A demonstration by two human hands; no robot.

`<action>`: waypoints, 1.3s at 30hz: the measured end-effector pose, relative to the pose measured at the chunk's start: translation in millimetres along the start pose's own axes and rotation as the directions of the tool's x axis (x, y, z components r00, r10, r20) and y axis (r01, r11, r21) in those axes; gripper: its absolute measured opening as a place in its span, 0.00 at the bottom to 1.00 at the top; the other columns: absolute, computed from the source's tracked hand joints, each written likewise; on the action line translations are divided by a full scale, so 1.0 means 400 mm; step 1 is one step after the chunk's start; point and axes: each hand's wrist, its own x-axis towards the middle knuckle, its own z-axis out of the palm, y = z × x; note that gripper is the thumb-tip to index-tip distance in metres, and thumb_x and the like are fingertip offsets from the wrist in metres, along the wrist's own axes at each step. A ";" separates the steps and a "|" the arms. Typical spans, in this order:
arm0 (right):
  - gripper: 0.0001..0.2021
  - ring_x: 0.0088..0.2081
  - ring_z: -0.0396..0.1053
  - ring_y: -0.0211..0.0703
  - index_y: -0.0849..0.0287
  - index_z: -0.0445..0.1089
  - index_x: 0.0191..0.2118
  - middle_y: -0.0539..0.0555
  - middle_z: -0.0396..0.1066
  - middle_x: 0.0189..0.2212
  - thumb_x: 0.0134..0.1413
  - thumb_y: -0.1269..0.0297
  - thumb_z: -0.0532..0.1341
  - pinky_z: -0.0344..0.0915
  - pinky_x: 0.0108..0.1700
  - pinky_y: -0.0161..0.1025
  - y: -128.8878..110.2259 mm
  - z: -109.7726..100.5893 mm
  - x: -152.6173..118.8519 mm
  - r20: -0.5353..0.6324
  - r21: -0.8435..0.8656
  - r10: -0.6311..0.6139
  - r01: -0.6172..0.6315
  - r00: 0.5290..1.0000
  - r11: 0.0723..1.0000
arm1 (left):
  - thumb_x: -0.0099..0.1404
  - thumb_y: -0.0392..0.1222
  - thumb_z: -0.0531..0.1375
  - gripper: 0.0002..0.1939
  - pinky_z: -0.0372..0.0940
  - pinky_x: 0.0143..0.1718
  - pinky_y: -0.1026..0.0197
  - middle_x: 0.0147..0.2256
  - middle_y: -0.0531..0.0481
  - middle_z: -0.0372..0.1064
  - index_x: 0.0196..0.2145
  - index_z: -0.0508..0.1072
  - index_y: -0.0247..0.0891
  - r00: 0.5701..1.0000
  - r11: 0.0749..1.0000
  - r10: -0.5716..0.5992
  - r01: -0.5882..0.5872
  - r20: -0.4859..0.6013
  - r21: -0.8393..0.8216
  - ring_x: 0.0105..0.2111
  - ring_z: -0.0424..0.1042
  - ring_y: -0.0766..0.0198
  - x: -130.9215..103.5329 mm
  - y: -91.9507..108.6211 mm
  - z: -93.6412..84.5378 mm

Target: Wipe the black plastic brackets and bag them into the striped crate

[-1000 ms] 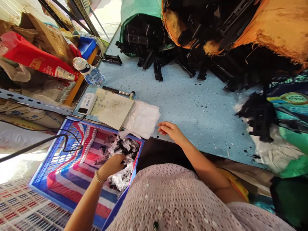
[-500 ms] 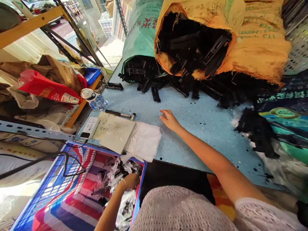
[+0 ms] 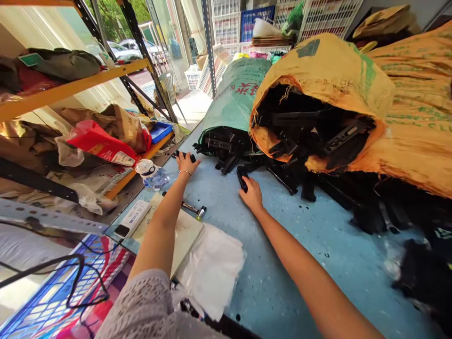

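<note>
At the table's far left, my left hand (image 3: 187, 165) closes from above on a small black plastic part (image 3: 191, 157). My right hand (image 3: 251, 193) grips another black plastic part (image 3: 242, 177) in front of the sacks, its fingers wrapped along one side. Similar black parts spill from a green sack (image 3: 231, 101) and from a yellow sack (image 3: 328, 66). Nearer me lie a hammer (image 3: 200, 213), partly behind my left arm, a beige board (image 3: 187, 235) and a stack of clear plastic bags (image 3: 215, 268).
A water bottle (image 3: 152, 175) stands at the left edge of the blue table (image 3: 282, 263), with a white power strip (image 3: 134, 219) nearer me. Shelving (image 3: 116, 70) borders the left side. Below is a blue plastic basket (image 3: 45, 292) with a striped liner. A dark cable (image 3: 79, 273) hangs over it.
My left hand has come up out of the basket to the black part at the far left. My right hand has moved forward onto another part. The view has tilted up.
</note>
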 end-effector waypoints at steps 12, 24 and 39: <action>0.30 0.64 0.64 0.60 0.59 0.71 0.61 0.63 0.70 0.60 0.49 0.70 0.60 0.58 0.67 0.59 -0.026 -0.043 -0.027 0.083 0.088 0.053 -0.060 0.995 0.994 | 0.71 0.31 0.53 0.15 0.52 0.69 0.43 0.71 0.26 0.49 0.54 0.70 0.31 0.923 0.936 0.325 -0.345 0.207 0.069 0.72 0.52 0.45 -0.259 0.139 0.255; 0.24 0.52 0.72 0.51 0.51 0.67 0.56 0.55 0.73 0.53 0.53 0.56 0.62 0.67 0.56 0.51 -0.085 -0.436 -0.456 0.317 0.720 0.422 -0.505 0.850 0.477 | 0.74 0.53 0.56 0.36 0.46 0.71 0.35 0.71 0.33 0.52 0.72 0.51 0.39 0.751 0.812 0.565 -0.432 0.343 -0.391 0.74 0.44 0.41 -0.785 0.236 0.232; 0.27 0.27 0.62 0.40 0.54 0.62 0.32 0.49 0.64 0.25 0.73 0.42 0.41 0.61 0.33 0.39 -0.264 -0.518 -0.569 0.354 0.362 0.103 -0.237 0.930 0.902 | 0.63 0.49 0.65 0.19 0.66 0.32 0.64 0.38 0.50 0.72 0.49 0.73 0.39 0.769 0.275 0.244 0.529 0.590 -0.803 0.30 0.70 0.69 -1.053 0.201 0.097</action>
